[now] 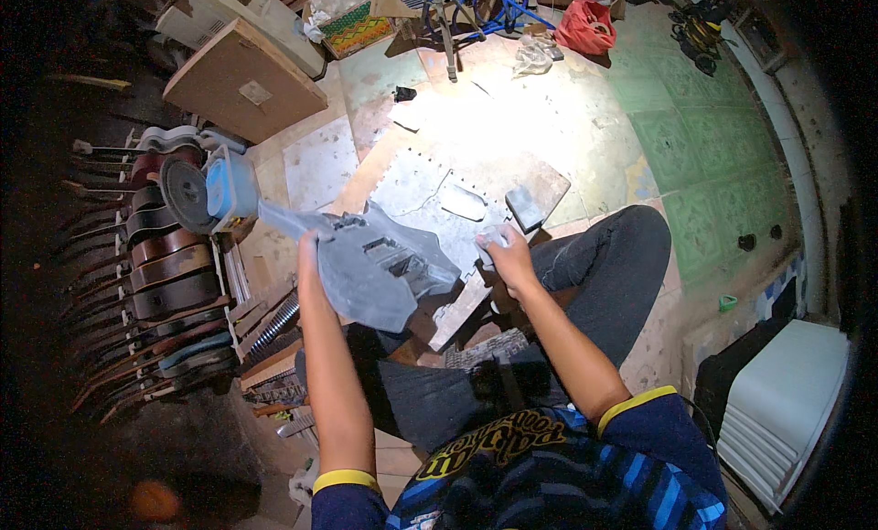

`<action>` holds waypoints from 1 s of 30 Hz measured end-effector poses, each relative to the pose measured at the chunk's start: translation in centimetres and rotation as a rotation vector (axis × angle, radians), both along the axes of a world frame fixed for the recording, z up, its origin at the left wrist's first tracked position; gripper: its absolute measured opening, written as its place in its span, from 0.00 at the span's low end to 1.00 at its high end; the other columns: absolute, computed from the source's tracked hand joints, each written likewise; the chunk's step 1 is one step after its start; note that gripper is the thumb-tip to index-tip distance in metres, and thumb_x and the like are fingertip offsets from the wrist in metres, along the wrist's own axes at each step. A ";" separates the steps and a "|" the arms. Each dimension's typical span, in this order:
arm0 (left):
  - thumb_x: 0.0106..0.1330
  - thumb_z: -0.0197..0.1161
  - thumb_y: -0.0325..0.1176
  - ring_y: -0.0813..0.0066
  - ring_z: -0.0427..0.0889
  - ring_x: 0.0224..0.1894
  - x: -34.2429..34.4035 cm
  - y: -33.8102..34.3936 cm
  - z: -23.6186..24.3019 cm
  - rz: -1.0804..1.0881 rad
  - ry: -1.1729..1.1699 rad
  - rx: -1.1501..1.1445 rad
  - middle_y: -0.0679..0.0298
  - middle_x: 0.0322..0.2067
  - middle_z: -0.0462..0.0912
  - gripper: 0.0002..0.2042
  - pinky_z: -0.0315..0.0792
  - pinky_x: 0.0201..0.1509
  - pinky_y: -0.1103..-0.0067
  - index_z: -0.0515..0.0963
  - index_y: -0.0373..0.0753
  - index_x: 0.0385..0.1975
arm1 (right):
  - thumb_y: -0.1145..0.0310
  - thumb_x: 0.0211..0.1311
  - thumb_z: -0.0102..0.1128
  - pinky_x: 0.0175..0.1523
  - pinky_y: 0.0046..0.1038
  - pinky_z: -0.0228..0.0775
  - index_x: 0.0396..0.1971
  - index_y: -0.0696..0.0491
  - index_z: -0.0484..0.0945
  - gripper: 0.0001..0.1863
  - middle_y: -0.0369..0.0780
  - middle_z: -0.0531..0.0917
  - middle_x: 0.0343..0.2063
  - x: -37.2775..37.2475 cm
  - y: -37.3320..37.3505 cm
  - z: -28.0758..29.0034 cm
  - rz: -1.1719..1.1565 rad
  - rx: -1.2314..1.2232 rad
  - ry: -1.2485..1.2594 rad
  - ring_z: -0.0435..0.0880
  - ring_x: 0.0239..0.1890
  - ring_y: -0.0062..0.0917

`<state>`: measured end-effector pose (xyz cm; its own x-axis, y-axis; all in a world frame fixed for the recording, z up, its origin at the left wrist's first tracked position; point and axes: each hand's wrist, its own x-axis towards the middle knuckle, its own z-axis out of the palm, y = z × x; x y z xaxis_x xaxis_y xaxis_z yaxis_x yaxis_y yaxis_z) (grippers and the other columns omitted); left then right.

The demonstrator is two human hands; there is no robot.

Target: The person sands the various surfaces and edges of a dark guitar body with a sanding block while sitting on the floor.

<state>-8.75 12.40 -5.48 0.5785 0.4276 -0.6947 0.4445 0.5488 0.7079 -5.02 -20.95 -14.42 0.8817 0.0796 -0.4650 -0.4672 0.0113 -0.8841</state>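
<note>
A grey, unpainted electric guitar body (361,278) with cut-out cavities is held tilted above my lap. My left hand (309,251) grips it at its left side, by the base of the neck; most of the fingers are hidden beneath. To the right of the body, apart from it, my right hand (508,258) is closed round a small pale piece (487,241), perhaps folded sandpaper. Beyond the hands, a worn, dusty board (416,187) lies on the floor. On it rest a pale oval piece (464,202) and a dark grey block (525,208).
Several guitars (169,256) stand in a row at the left. Near them are a blue plastic container (229,187) and a round dark lid (185,193). A cardboard-brown panel (242,82) leans at the back left. A red bag (586,29) lies far off; a white slatted unit (786,406) stands right.
</note>
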 end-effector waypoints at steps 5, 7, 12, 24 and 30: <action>0.51 0.60 0.38 0.53 0.81 0.47 -7.0 0.6 -2.9 0.027 -0.046 -0.031 0.53 0.46 0.82 0.26 0.77 0.55 0.60 0.75 0.38 0.53 | 0.71 0.67 0.58 0.36 0.34 0.85 0.49 0.59 0.73 0.14 0.41 0.83 0.41 0.6 -2.1 -0.8 0.019 0.315 0.276 0.84 0.36 0.26; 0.50 0.60 0.38 0.52 0.81 0.48 -8.9 1.7 -6.6 0.077 -0.138 -0.035 0.52 0.47 0.82 0.28 0.76 0.56 0.59 0.74 0.37 0.54 | 0.71 0.67 0.57 0.37 0.35 0.85 0.48 0.59 0.74 0.13 0.41 0.82 0.41 0.3 -1.4 -0.8 0.002 0.336 0.270 0.83 0.36 0.27; 0.49 0.58 0.38 0.49 0.80 0.50 -7.8 -2.5 -8.3 0.238 -0.254 -0.152 0.50 0.50 0.81 0.31 0.74 0.61 0.57 0.72 0.34 0.57 | 0.72 0.67 0.56 0.39 0.37 0.86 0.45 0.58 0.76 0.10 0.41 0.81 0.39 -0.5 -1.2 -0.6 0.009 0.263 0.258 0.83 0.36 0.28; 0.57 0.56 0.42 0.53 0.80 0.53 -6.9 -6.8 -15.9 0.365 -0.201 -0.384 0.51 0.52 0.80 0.27 0.71 0.62 0.58 0.74 0.33 0.55 | 0.70 0.66 0.60 0.30 0.29 0.79 0.48 0.58 0.75 0.13 0.42 0.84 0.36 0.3 -0.2 -5.6 0.124 -0.062 0.118 0.84 0.33 0.25; 0.61 0.66 0.42 0.59 0.78 0.56 -8.4 -6.7 -20.4 0.465 0.001 -0.068 0.52 0.56 0.78 0.29 0.70 0.63 0.62 0.71 0.28 0.58 | 0.65 0.64 0.66 0.48 0.34 0.74 0.43 0.59 0.75 0.15 0.48 0.84 0.38 0.3 3.0 -3.5 0.276 -0.370 -0.111 0.83 0.41 0.37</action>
